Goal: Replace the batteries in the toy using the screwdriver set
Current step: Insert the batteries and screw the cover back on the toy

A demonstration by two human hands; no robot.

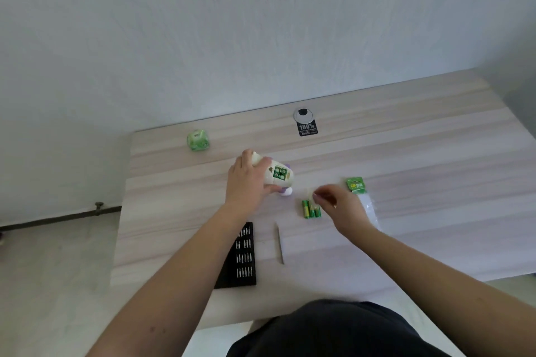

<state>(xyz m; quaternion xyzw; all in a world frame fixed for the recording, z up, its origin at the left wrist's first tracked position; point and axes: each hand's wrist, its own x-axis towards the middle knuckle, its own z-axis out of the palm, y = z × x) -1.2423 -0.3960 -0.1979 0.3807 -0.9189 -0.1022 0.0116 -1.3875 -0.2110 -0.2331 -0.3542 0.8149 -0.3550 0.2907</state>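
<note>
Head view: the left hand (246, 182) grips the white plastic toy (277, 175) tilted, its battery bay upward for access. Just right of the toy, the right hand (338, 203), fingertips seemingly pinching something small, hovers over loose green batteries (310, 209) on the pale wood surface (420, 153).

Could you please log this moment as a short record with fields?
toy: white toy tipped over, battery bay open and facing the camera, green cells inside
left hand: left hand grips the toy
right hand: right hand above the loose batteries, fingers pinched; what it pinches is unclear
tools: bit tray and screwdriver lying on the table
packaging: battery pack, right
</note>
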